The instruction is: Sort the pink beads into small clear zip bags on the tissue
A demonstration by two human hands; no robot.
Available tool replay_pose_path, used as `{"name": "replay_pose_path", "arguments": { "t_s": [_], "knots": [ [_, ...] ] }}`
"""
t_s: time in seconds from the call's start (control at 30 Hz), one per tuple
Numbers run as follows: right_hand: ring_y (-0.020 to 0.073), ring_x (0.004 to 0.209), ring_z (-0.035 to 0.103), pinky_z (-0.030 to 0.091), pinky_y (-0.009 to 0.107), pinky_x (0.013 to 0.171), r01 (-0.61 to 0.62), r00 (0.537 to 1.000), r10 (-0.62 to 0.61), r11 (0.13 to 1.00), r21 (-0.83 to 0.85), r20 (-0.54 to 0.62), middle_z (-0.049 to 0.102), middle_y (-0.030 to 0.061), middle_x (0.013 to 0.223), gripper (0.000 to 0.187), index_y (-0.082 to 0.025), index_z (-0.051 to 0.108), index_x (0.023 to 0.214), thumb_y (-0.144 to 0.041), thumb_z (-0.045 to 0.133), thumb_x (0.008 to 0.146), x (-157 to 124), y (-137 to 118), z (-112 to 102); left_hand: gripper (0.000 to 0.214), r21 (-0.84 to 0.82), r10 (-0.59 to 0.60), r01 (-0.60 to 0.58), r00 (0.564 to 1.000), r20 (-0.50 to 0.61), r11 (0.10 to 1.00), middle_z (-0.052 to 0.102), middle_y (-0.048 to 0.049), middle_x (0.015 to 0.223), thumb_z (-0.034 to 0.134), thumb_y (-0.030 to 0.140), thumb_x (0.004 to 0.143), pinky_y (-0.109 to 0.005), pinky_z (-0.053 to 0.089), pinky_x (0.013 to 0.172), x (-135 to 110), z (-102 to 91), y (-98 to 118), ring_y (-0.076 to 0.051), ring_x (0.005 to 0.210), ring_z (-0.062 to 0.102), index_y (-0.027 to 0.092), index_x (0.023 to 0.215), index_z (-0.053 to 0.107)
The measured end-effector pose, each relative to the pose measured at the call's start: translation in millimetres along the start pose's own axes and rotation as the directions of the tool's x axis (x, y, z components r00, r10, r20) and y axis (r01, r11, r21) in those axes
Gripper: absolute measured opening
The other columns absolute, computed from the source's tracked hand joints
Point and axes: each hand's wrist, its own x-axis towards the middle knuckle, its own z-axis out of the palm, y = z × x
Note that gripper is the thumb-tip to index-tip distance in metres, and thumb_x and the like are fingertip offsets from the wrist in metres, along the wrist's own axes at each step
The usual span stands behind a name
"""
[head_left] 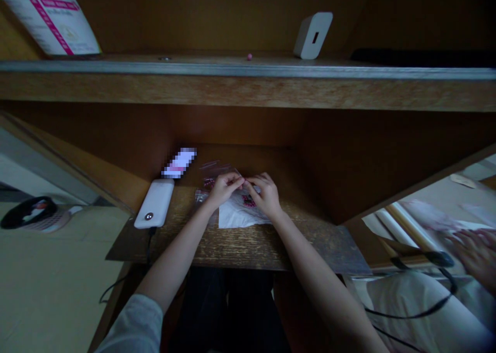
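Head view, looking down into a wooden study carrel. The left hand and right hand are raised close together at the middle of the desktop, their fingers curled inward and meeting at the tips in a pinch. Whether anything small sits between the fingertips cannot be told at this size.

Just beneath and behind the hands lies a clear plastic bag, with pink beads visible through it. A small clear packet beside the left hand holds something silvery, too small to identify. A white paper sheet lies under the hands, and a cluster of darker pink beads sits on it, just below the right hand's fingers.

Left of these, a white power bank lies on the desk with a black cable running off its near edge, and a phone with a pixelated screen lies beyond it. On the shelf above are a lone pink bead, a white box and a leaning book. Off to the right, another person's hand rests in the next space, slightly blurred.
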Motion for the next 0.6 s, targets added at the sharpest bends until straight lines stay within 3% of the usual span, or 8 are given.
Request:
{"name": "replay_pose_path", "arguments": {
  "t_s": [0.23,0.6],
  "knots": [
    [0.0235,0.079,0.057,0.04,0.037,0.077,0.0,1.0,-0.003,0.986,-0.167,-0.015,0.068,0.0067,0.082,0.024,-0.023,0.067,0.082,-0.036,0.048,0.09,-1.5,2.3,0.5,0.025,0.169,0.06,-0.07,0.996,0.066,0.983,0.061,-0.0012,0.069,0.056,0.035,0.084,-0.024,0.041,0.067,-5.9,3.9,8.6,-0.014,0.068,0.055,0.016,0.069,0.06],
    [0.0233,0.079,0.06,0.038,0.034,0.075,-0.065,0.997,0.056,0.971,-0.228,-0.046,0.069,0.007,0.081,0.021,-0.022,0.067,0.078,-0.033,0.052,0.086,4.3,-5.9,0.8,0.021,0.402,0.156,-0.14,0.988,-0.005,0.905,0.063,-0.0019,0.069,0.051,0.03,0.086,-0.024,0.037,0.063,-6.4,6.5,9.2,-0.015,0.064,0.055,0.018,0.074,0.063]
  ]
}}
